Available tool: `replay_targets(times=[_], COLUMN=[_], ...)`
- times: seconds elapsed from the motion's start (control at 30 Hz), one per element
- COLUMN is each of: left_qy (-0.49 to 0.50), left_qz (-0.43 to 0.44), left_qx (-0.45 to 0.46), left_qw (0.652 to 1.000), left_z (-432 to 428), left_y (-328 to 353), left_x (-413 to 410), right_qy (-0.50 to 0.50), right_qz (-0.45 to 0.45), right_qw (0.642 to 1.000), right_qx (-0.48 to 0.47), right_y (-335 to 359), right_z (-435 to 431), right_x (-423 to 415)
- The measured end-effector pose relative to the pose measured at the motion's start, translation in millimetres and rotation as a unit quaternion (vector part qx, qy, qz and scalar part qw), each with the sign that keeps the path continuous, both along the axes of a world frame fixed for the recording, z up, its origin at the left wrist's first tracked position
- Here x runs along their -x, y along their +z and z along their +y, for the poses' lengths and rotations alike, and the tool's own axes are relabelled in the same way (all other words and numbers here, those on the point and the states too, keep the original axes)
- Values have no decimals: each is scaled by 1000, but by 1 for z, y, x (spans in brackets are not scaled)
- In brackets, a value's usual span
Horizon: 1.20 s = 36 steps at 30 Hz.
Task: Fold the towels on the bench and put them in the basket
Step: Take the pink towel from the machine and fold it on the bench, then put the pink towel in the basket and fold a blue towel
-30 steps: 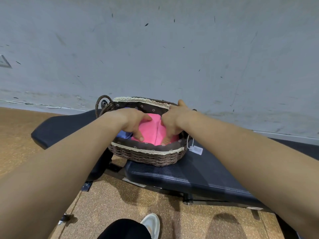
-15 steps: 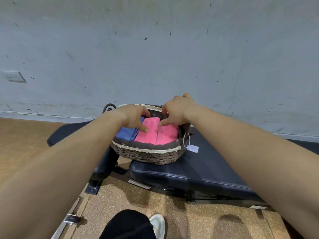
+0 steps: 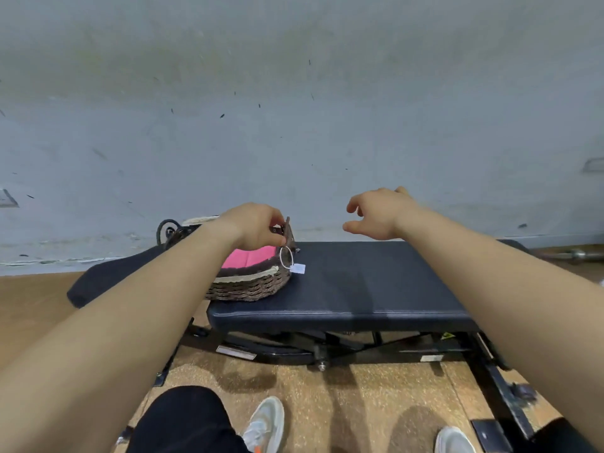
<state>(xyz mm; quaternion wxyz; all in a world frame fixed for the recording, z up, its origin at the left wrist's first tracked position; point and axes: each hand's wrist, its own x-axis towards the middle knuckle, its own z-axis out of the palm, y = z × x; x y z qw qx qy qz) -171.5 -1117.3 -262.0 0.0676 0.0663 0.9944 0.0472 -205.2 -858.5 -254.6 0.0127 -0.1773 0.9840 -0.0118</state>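
A brown woven basket (image 3: 248, 289) with cream trim and dark lining sits upright at the left end of the black padded tabletop (image 3: 376, 282). A folded pink towel (image 3: 250, 259) lies flat inside. A small white tag (image 3: 298, 268) hangs at the basket's right rim.

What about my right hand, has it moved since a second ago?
Yes. The right hand has left the wicker basket and shifted right; it now hovers open above the bare bench pad, clear of the basket's rim.
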Motion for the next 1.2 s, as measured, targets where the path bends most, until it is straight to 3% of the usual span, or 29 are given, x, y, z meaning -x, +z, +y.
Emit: replay_targets(times=[0.23,0.4,0.7,0.9,1.07,1.2], left_qy=[-75,-133,-157,-86,-78,-72], left_qz=[-11,5,17,-37,-121,-177], left_qx=[21,2,-1,-17,8,18], left_qw=[997,991,987,995,990,981], left_z=[108,177,247,242,231,245], left_y=[-12,-39,-119,-166,-147,-77], left_x=[-11,21,174,253,247,232], right_qy=[-60,-87,-133,-167,-147,-130], right_qz=[-23,-28,-36,-87,-171,-213], right_qw=[997,995,990,982,974,968], right_qx=[-31,-49,2,31,17,17], right_y=[-9,-29,-122,-152,-130,-71], right_z=[100,152,210,210,204,215], right_x=[-47,-35,103,199,198,174])
